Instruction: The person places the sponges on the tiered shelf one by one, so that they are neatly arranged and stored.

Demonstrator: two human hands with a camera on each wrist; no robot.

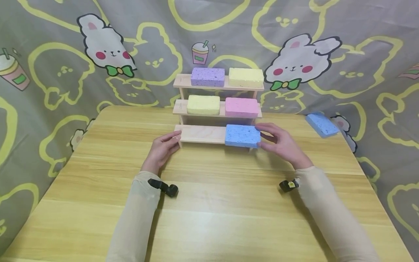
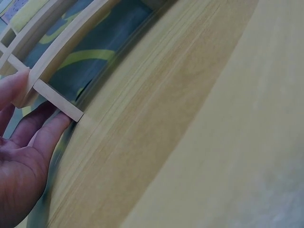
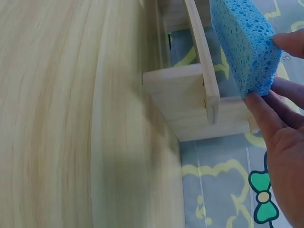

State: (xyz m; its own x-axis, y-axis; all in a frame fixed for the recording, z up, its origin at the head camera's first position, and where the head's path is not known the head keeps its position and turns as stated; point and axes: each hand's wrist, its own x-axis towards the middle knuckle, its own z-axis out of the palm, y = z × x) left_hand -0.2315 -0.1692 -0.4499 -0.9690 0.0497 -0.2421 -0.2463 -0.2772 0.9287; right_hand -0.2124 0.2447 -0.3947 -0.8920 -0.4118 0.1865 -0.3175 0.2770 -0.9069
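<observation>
A blue sponge [image 1: 242,135] is at the right end of the bottom tier of a three-tier wooden rack [image 1: 203,134]. My right hand [image 1: 281,143] holds this sponge by its right end, thumb and fingers on its edges. In the right wrist view, a gap shows between the blue sponge [image 3: 244,45] and the tier's board [image 3: 204,61]. My left hand [image 1: 163,149] grips the rack's left end at the bottom tier. The left wrist view shows the thumb [image 2: 16,85] on the board and fingers by the leg [image 2: 59,100].
On the top tier sit a purple sponge [image 1: 207,77] and a yellow sponge [image 1: 246,77]. The middle tier bears another yellow sponge [image 1: 203,104] and a pink sponge [image 1: 241,107]. A second blue sponge [image 1: 322,124] lies at the wooden table's [image 1: 212,203] back right. Patterned cloth [image 1: 229,29] hangs behind.
</observation>
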